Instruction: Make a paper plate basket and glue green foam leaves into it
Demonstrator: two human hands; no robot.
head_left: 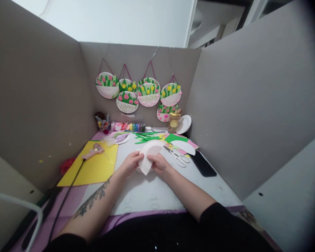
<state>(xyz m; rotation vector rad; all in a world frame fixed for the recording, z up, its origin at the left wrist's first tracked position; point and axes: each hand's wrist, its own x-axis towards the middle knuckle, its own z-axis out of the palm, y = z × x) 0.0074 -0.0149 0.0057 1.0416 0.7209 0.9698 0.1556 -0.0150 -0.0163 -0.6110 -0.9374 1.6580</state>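
A cut piece of white paper plate is held up between my two hands over the middle of the table. My left hand pinches its left edge, and my right hand grips it lower on the right. Beneath them, partly hidden, lies another white round piece. White-handled scissors rest just right of my right hand. Behind them is a white half plate on green paper. Green paper leaves lie beyond my hands.
A pink hot glue gun with a black cord sits on yellow sheets at left. A black phone lies at right. Paint bottles line the back. Several decorated plates hang on the grey rear panel.
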